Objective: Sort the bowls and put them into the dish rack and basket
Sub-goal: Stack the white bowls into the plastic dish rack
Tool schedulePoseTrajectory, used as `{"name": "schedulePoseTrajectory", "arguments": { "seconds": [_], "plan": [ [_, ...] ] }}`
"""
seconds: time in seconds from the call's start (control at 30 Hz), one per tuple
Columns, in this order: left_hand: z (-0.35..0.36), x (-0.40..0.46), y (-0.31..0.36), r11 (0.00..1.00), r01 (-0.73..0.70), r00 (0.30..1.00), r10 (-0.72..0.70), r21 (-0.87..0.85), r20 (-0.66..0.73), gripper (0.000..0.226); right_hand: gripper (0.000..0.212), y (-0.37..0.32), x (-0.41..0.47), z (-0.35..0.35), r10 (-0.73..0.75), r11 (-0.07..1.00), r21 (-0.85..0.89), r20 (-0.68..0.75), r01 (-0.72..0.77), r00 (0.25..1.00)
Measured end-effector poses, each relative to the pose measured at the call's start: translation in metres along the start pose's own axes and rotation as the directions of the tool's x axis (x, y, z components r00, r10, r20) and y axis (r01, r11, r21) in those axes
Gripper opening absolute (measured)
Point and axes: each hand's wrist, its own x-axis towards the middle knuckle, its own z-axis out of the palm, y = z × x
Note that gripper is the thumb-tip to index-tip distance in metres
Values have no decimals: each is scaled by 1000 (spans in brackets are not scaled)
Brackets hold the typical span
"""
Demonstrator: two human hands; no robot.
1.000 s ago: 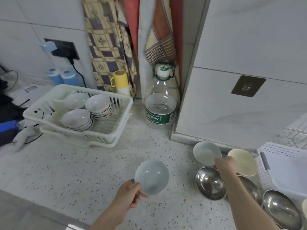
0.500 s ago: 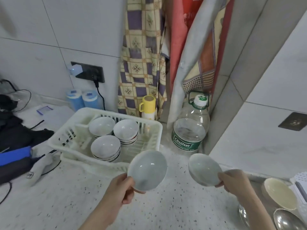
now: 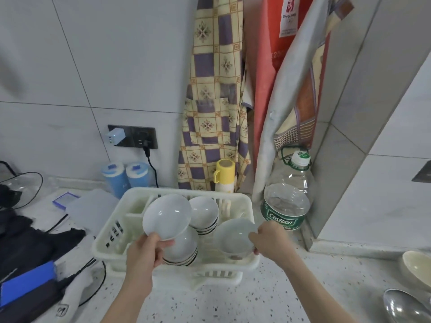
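Observation:
A white plastic dish rack point(image 3: 109, 238) stands on the speckled counter and holds stacks of white bowls point(image 3: 204, 212). My left hand point(image 3: 145, 251) pinches the rim of a white bowl point(image 3: 166, 216), tilted, over the rack's left stacks. My right hand point(image 3: 271, 238) grips the rim of a second white bowl point(image 3: 234, 235) low over the rack's right side; whether it touches the rack is unclear. At the far right edge lie a cream bowl point(image 3: 417, 268) and a steel bowl point(image 3: 403, 307).
A large water bottle point(image 3: 288, 199) stands just right of the rack. Behind the rack are a yellow cup point(image 3: 224, 174) and two blue containers point(image 3: 127, 178). Dark cloth, a blue item and cables point(image 3: 25, 248) lie left. Aprons point(image 3: 214, 94) hang on the wall.
Both hands carried their white bowls leftward and forward from the counter's right side to over the dish rack. The view turned left, so the basket and most steel bowls left the frame.

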Motion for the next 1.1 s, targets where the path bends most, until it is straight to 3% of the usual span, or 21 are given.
{"name": "schedulePoseTrajectory", "arguments": {
  "seconds": [0.3, 0.43, 0.53, 0.67, 0.73, 0.83, 1.0, 1.1],
  "plan": [
    [7, 35, -5, 1000, 24, 1000, -24, 1, 10, 30, 14, -10, 18, 44, 71, 976, -207, -5, -70, 997],
    [10, 42, -13, 1000, 17, 1000, -17, -7, 7, 30, 20, -7, 23, 62, 119, 961, -248, -38, -124, 992],
    [6, 46, -22, 1000, 12, 1000, -12, -7, -12, 28, 8, -7, 26, 71, 118, 939, -321, -28, -121, 993],
    [-2, 52, -26, 1000, 15, 1000, -16, -21, -12, 22, 22, 0, 31, 85, 131, 933, -340, 16, -118, 991],
    [-4, 55, -27, 1000, 14, 1000, -14, -26, 0, 20, 8, -1, 31, 87, 127, 932, -346, 28, -110, 992],
    [-5, 58, -29, 999, 10, 1000, -9, -39, 21, 24, 29, 2, 33, 89, 121, 933, -346, 28, -104, 992],
    [-4, 60, -32, 998, 8, 999, -6, -68, 33, 21, 33, 6, 36, 92, 120, 895, -443, 117, -57, 986],
    [-5, 61, -34, 998, 17, 999, -15, -57, 39, 23, 31, 2, 36, 88, 82, 820, -571, 178, 35, 981]
  ]
}}
